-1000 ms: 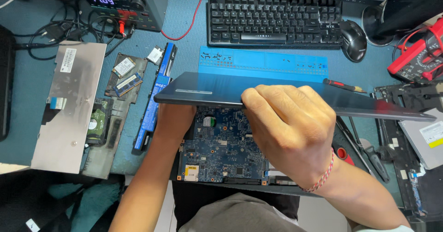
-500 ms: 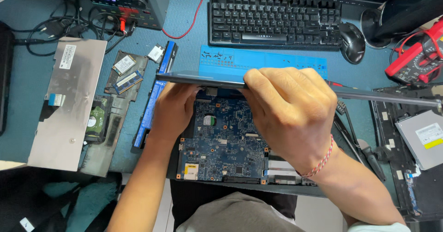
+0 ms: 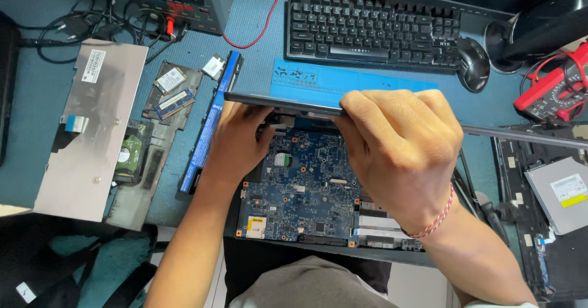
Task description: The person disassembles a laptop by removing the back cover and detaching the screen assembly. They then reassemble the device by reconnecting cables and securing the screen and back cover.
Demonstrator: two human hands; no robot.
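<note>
A thin dark laptop panel (image 3: 278, 102) is seen edge-on, lying almost level above the open laptop base and running from left to right across the blue mat. Beneath it sits a blue circuit board (image 3: 303, 191), flat in the base, facing up, studded with small chips and connectors, with a silver patch near its upper middle.

Right hand (image 3: 401, 152) grips the thin dark panel (image 3: 282, 102) (seen edge-on); left hand (image 3: 236, 139) supports it beneath, above the blue circuit board (image 3: 306, 197).
</note>
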